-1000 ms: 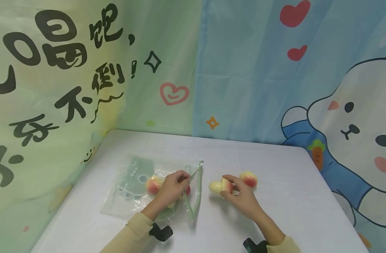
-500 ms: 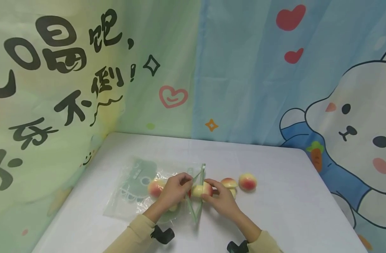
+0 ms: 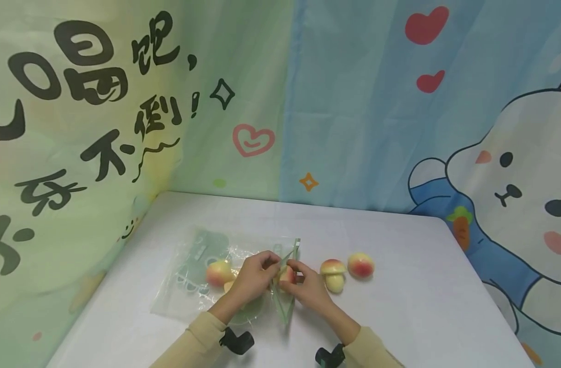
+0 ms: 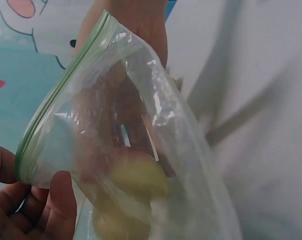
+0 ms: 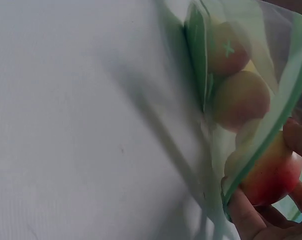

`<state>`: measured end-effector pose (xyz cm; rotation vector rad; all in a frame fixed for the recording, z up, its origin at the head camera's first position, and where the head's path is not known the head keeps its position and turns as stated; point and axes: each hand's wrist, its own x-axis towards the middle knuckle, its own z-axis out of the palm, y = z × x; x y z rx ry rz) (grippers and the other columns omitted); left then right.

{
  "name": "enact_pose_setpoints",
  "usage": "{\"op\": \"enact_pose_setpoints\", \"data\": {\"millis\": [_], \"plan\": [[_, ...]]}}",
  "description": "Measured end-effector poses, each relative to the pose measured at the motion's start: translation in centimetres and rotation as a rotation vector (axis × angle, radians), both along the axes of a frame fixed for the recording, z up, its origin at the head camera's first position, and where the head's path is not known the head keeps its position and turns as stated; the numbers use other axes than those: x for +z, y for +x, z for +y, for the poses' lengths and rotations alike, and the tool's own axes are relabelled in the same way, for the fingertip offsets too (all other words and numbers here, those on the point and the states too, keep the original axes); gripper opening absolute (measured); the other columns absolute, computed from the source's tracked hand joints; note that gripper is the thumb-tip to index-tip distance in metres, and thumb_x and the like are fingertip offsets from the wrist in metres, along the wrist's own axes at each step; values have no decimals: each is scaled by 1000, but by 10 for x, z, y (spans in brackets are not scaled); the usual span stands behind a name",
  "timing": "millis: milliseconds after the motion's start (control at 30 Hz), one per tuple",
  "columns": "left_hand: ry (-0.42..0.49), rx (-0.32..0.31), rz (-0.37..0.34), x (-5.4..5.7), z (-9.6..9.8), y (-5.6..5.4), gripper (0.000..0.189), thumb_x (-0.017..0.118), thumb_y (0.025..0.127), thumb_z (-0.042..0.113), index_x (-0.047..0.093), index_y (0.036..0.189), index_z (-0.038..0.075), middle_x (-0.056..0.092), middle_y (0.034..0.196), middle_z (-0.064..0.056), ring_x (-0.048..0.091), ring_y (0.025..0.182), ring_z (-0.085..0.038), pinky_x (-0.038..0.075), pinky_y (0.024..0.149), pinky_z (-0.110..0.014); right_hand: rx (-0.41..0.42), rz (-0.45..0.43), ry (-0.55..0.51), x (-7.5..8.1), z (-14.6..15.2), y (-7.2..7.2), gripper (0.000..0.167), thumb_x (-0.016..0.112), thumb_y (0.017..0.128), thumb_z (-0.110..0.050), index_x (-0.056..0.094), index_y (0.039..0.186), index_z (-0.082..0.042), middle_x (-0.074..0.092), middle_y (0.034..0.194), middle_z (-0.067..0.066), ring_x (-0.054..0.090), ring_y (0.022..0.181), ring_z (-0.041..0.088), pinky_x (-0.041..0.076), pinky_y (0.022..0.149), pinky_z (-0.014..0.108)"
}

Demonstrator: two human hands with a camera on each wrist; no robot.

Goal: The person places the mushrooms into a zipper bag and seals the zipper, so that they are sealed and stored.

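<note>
Zip-seal bag (image 3: 167,301), see-through with green print and green zip strips, lies toward nine o'clock on the white table (image 3: 423,306), its parted mouth facing three o'clock. Black lettering (image 3: 89,64) runs across the backdrop (image 3: 354,128) at ten o'clock. Under the plastic lies a bagged toy mushroom (image 3: 219,274), red and yellow; the right wrist view shows two rounded caps (image 5: 240,100) in there, one above the other. Next comes the left hand (image 3: 255,276), thumb and fingers pinching the zip edge of the mouth. Just beside it, at three o'clock, the right hand (image 3: 308,286) grips a held toy mushroom (image 3: 288,275) by its red cap, the pale stem pointing to nine o'clock behind the zip strip, in the mouth. Near that hand, at two o'clock, a loose toy mushroom (image 3: 334,276) rests with its cap toward twelve and stem toward six. Just beyond it at two o'clock, the rightmost toy mushroom (image 3: 360,266) shows only its cap. A white cartoon animal (image 3: 524,153) fills the backdrop's two o'clock side.
</note>
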<state>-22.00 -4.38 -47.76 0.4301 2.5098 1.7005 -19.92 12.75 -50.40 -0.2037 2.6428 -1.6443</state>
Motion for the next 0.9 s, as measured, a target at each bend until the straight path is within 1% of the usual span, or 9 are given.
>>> {"op": "enact_pose_setpoints", "data": {"millis": [100,233,333,400,500,633,767,900], "plan": [[-28,3,30,1,0,0,14,58,90,10,68,98,5,69,92,-5,58,73,-12,51,53,-25,12,17,47,-2,-4,1,54,78,79,-14,58,127,1,63,118,21,67,97,35,57,73,33],[-45,8,60,3,0,0,15,57,88,8,69,97,7,70,92,-4,58,76,-13,49,56,-24,43,39,66,-3,-10,3,43,72,80,-8,61,121,0,63,117,24,67,98,38,58,75,38],[-39,15,59,3,-1,0,17,56,87,7,69,98,6,70,92,-4,59,77,-13,50,56,-24,67,54,86,-4,-13,2,37,69,81,-8,62,117,-1,64,117,23,66,99,39,58,76,38],[-39,18,58,3,-1,-1,18,56,86,7,69,98,5,70,92,-5,60,77,-14,50,56,-24,79,61,99,-6,-14,1,36,68,82,-9,62,117,-1,65,117,22,67,99,39,58,78,38],[-30,17,45,1,-1,-1,18,56,87,7,68,99,3,70,93,-7,60,75,-14,51,53,-26,99,54,91,-7,-14,1,37,70,82,-9,61,118,-1,65,118,22,67,99,37,57,78,37],[-34,13,40,0,-1,-1,18,55,88,7,68,100,3,70,93,-8,60,74,-14,52,53,-26,99,4,56,-8,-10,2,43,73,82,-10,60,123,-2,63,122,22,67,101,34,58,77,33],[-18,4,33,-1,-1,-1,18,56,88,7,67,101,1,70,93,-11,62,72,-14,52,53,-26,81,-30,10,-4,-2,3,49,76,83,-15,59,127,-3,62,123,22,67,101,35,58,75,31],[5,-5,24,-2,-1,-1,17,56,89,7,67,101,1,70,90,-11,61,69,-14,52,52,-26,43,-14,13,2,9,3,47,78,82,-16,61,124,-3,65,119,18,67,99,33,57,73,30]]}}
